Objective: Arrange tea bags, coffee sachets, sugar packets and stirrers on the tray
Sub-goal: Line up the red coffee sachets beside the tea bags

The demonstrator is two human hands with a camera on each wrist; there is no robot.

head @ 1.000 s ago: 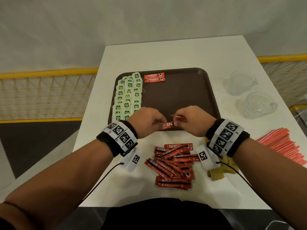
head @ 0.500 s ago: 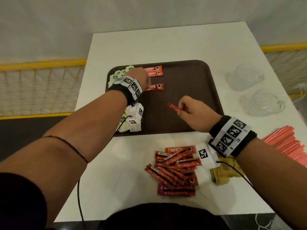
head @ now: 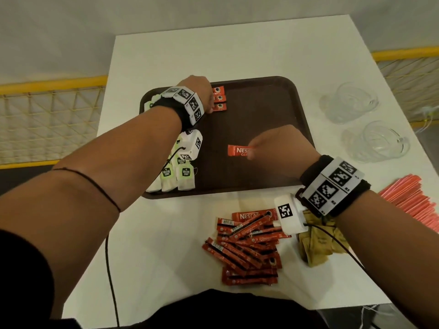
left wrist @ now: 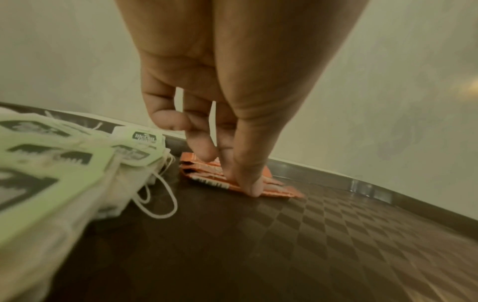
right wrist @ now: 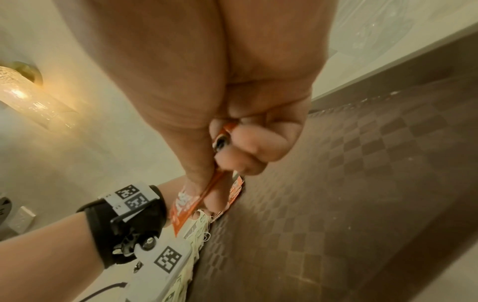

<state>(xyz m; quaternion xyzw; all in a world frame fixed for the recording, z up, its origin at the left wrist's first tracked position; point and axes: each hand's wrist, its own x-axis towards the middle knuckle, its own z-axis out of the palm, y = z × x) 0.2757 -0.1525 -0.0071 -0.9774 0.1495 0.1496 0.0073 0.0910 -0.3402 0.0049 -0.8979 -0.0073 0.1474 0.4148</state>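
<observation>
A brown tray (head: 273, 110) lies on the white table. Green-tagged tea bags (head: 177, 174) line its left side. Three red coffee sachets (head: 219, 99) lie in a row at the tray's far left. My left hand (head: 204, 96) presses on that row (left wrist: 204, 175) with straight fingertips (left wrist: 249, 187). My right hand (head: 251, 153) pinches one red sachet (head: 237, 150) above the tray's middle, with the thumb and fingers curled round the sachet (right wrist: 181, 210). A heap of red sachets (head: 247, 248) lies on the table in front of the tray.
Brown sugar packets (head: 318, 248) lie right of the sachet heap. Red stirrers (head: 418, 200) are stacked at the table's right edge. Two glass cups (head: 349, 103) (head: 373, 141) stand right of the tray. Yellow mesh railings (head: 47, 110) flank the table.
My left hand went from the tray's near edge to its far left and pushed a third sachet up against the row. My right hand moved over the tray with its sachet, which now lies flat.
</observation>
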